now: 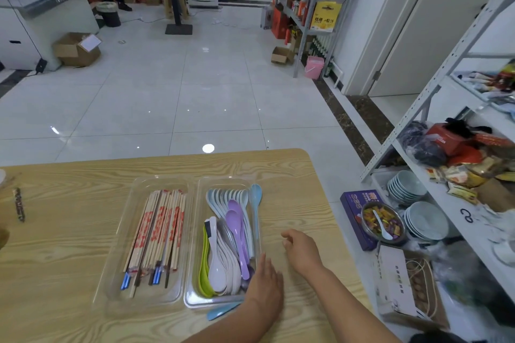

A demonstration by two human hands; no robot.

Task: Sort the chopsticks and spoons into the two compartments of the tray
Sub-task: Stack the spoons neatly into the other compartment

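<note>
Two clear tray compartments stand side by side on the wooden table. The left compartment (pixel 111 267) holds several wrapped and bare chopsticks (pixel 158 234). The right compartment (pixel 195 295) holds several spoons (pixel 228 245) in white, pale blue, purple and green. One long blue spoon (pixel 255 198) lies along its right rim. Another blue spoon (pixel 221 312) lies on the table just outside its near edge. My left hand (pixel 264 287) rests with straight fingers against the near right corner of the right compartment. To the right of the tray, my right hand (pixel 301 250) hovers over the table, loosely curled and holding nothing.
A dark wrapped stick (pixel 19 205) lies at the table's far left. The table's right edge (pixel 334 220) is close to my right hand. Beyond it stand a metal shelf with stacked plates (pixel 426 220), a bowl of sweets (pixel 383 224) and a purple box (pixel 352 211).
</note>
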